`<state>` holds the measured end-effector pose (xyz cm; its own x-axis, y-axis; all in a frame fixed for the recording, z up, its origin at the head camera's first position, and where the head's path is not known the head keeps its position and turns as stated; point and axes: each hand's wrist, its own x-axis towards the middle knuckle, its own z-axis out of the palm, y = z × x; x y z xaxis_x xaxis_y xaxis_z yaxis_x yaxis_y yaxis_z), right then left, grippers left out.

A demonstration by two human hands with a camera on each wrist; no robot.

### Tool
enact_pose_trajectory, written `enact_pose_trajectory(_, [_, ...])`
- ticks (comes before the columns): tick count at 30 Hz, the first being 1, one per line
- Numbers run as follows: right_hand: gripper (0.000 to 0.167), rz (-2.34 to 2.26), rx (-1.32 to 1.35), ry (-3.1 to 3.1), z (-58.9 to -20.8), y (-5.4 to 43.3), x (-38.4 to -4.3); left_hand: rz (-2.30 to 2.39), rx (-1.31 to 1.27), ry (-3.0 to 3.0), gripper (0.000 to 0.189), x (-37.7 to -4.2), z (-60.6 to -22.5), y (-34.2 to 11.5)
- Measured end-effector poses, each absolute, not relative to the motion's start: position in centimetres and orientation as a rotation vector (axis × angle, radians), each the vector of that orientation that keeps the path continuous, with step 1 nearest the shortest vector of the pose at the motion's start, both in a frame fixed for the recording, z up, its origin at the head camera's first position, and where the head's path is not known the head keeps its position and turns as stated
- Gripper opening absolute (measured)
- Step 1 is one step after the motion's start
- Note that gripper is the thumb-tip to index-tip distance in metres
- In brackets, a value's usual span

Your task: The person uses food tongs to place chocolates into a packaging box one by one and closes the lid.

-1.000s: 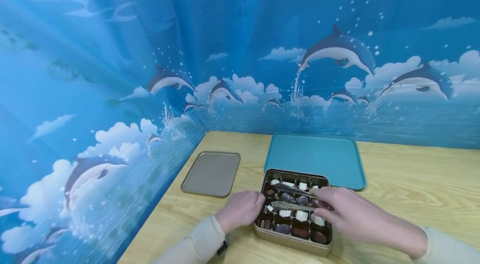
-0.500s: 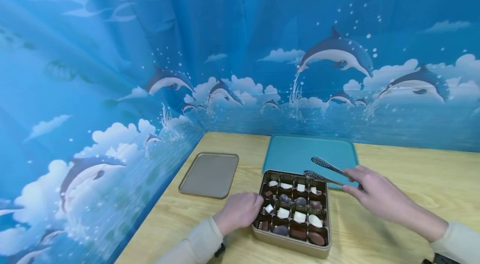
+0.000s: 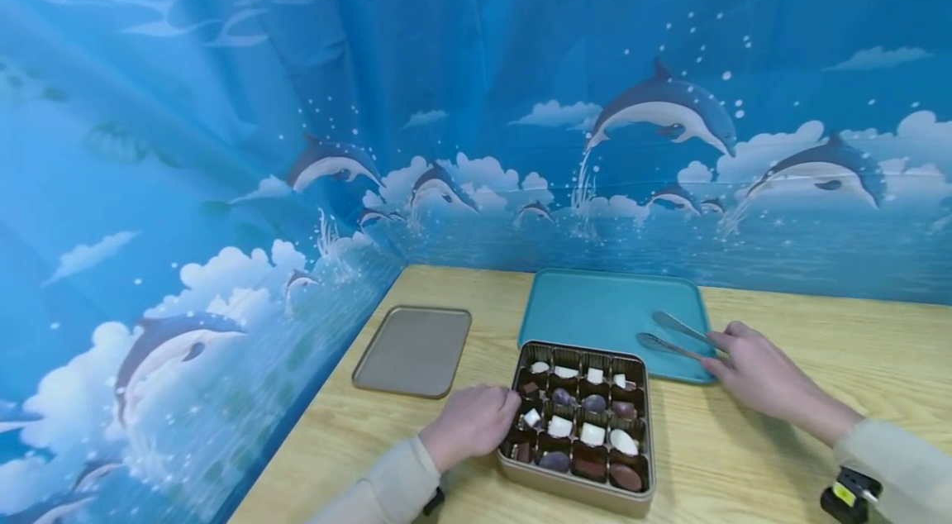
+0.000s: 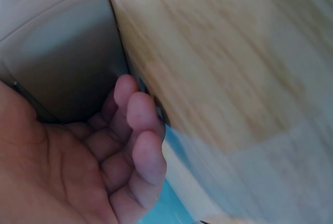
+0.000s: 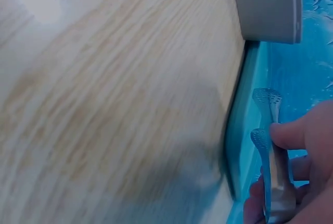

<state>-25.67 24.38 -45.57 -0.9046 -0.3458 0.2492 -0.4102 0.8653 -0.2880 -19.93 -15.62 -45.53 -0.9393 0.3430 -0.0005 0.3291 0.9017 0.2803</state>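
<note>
A gold metal tin (image 3: 576,493) with a divided insert holds dark and white chocolates (image 3: 592,434). My left hand (image 3: 473,426) grips the tin's left side near the rim; its fingers curl beside the tin wall (image 4: 62,52) in the left wrist view. My right hand (image 3: 759,371) holds metal serving tongs (image 3: 686,335) by their joined end. The tongs' perforated tips stand apart over the right part of the teal tray (image 3: 587,305), with nothing between them. In the right wrist view the thumb presses one arm of the tongs (image 5: 278,182).
A flat brownish-grey lid or tray (image 3: 413,350) lies on the wooden table (image 3: 833,350), left of the tin. The teal tray sits behind the tin, overlapped by its back edge in the head view. A dolphin-print curtain (image 3: 476,94) hangs along the left and back of the table.
My right hand has carried the tongs from above the chocolates rightward and back to over the teal tray. My left hand has stayed at the tin.
</note>
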Motion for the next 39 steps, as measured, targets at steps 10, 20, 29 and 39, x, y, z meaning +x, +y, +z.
enact_pose_trajectory(10, [0.054, 0.443, 0.549, -2.896, -46.6, 24.1, -26.1, 0.428, 0.522, 3.019, 0.050, -20.1, -45.8, -15.6])
enact_pose_trajectory(20, [0.063, 0.345, 0.530, -2.847, -46.7, 24.4, -25.9, 0.436, 0.461, 2.988, 0.054, -20.3, -45.6, -15.7])
enact_pose_trajectory(29, [0.041, 0.355, 0.560, -2.644, -46.3, 23.6, -24.5, 0.560, 0.343, 3.015, 0.046, -21.7, -43.9, -18.6])
enact_pose_trajectory(39, [0.025, 0.342, 0.690, -2.496, -45.9, 22.3, -22.5, 0.471, 0.118, 3.203, 0.041, -25.0, -43.6, -23.5])
